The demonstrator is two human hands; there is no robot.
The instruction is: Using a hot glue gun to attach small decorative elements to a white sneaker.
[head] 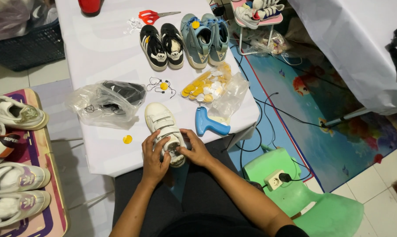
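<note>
Both hands work on a cream shoe (163,127) with two straps, lying at the near edge of the white table (102,48), toe pointing away. The left hand (154,156) curls around the heel from the left, fingers bent over the opening and pressed onto the shoe. The right hand (194,148) grips the heel from the right, fingers closed against its side.

Just right of the shoe lies a blue tagging gun (209,124). A yellow disc (127,139) sits on the table left of the hands. Beyond it is a clear bag (99,105) with something dark inside. A second clear bag of yellow and white discs (209,85) lies behind the gun. Farther back stand black shoes (162,44) and teal shoes (206,39), with red scissors (152,16) beyond them. A green chair (312,206) with a white socket (275,179) on it stands to the right. More shoes (14,175) rest on a low stand to the left.
</note>
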